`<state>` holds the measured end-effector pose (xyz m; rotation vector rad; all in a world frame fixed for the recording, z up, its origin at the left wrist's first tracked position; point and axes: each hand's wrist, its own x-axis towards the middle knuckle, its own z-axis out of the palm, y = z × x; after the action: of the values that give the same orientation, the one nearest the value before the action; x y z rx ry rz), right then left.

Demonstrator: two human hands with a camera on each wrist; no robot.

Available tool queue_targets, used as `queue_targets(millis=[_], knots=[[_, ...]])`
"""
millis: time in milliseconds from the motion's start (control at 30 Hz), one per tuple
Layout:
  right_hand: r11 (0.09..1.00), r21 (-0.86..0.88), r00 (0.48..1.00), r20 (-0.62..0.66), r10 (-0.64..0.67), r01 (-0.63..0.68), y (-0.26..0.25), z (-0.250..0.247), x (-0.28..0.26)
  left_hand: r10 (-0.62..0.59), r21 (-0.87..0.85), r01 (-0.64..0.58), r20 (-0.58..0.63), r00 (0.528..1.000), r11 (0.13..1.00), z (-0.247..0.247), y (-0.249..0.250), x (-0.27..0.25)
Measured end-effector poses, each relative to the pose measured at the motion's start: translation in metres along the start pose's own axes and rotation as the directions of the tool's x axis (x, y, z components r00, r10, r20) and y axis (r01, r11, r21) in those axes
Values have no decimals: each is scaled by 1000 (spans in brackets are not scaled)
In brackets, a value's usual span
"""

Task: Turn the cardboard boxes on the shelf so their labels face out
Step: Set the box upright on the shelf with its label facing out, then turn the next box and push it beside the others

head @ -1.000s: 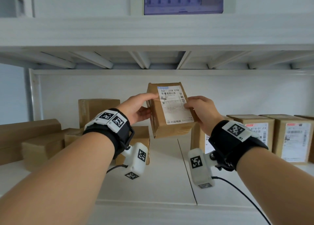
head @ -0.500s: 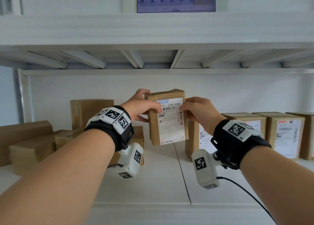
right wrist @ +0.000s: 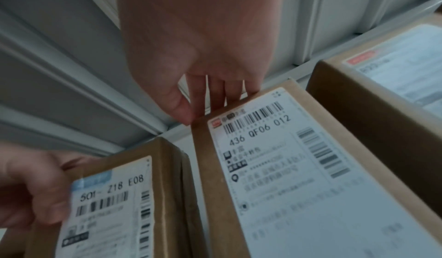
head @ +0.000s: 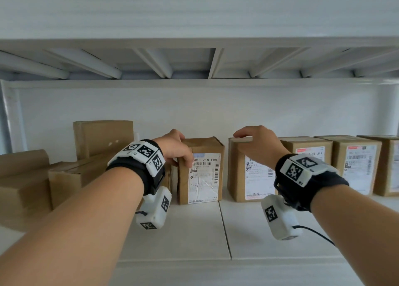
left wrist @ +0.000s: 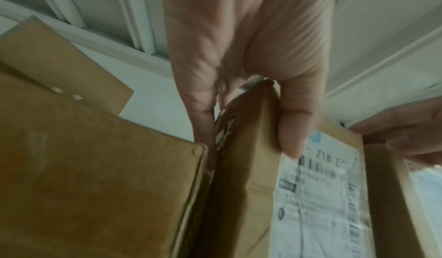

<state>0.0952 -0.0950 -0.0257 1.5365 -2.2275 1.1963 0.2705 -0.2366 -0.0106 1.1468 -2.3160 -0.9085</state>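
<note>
A brown cardboard box (head: 205, 177) with a white label reading Z18 E08 stands upright on the white shelf (head: 194, 231), label facing out. My left hand (head: 178, 153) grips its upper left corner. In the left wrist view the thumb (left wrist: 291, 141) presses the label face of this box (left wrist: 311, 205) and the fingers run down its left side. My right hand (head: 252, 143) is off that box, its straight fingers (right wrist: 215, 95) touching the top back edge of the neighbouring labelled box (right wrist: 275, 167), marked 436 QF06 012.
Further labelled boxes (head: 356, 167) stand in a row to the right. Plain brown boxes without visible labels sit at the left: a tall one (head: 103, 136) at the back and low ones (head: 69, 177) in front. The upper shelf's ribs (head: 194, 63) hang close overhead.
The Z18 box, held in the air by both hands, came down upright onto the shelf. My right hand let go and moved right onto the neighbouring box's top.
</note>
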Motion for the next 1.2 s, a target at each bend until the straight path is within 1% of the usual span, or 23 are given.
queue_targets(millis=[100, 167, 333, 467, 667, 900, 1000, 1100, 1200], knots=[[994, -108, 1000, 23, 2, 1, -2, 3, 1, -2, 104, -1, 26, 1000, 995, -1, 1, 4], [989, -145, 999, 31, -5, 10, -4, 4, 2, 15, 166, -23, 46, 999, 986, 0, 4, 6], [991, -125, 999, 40, -35, 40, 0, 5, 6, 170, 296, -177, 47, 984, 939, 8, 16, 4], [994, -89, 998, 39, -53, 56, 5, 3, 6, 174, 365, -196, 91, 980, 910, 14, 23, 6], [993, -111, 998, 41, -47, 51, 12, -4, 9, 177, 342, -210, 124, 976, 916, 17, 30, 10], [993, -97, 998, 25, -62, 64, 16, -6, 9, 200, 344, -244, 158, 967, 907, 25, 40, 16], [994, -95, 999, 23, -45, 47, 13, -6, 9, 204, 342, -249, 163, 965, 906, 25, 41, 16], [996, -82, 999, 12, -35, 36, 6, -9, 13, 213, 349, -252, 147, 966, 902, 15, 40, 10], [996, -64, 998, -26, -62, 60, -10, -10, 16, 209, 332, -228, 92, 974, 915, -7, 35, 3]])
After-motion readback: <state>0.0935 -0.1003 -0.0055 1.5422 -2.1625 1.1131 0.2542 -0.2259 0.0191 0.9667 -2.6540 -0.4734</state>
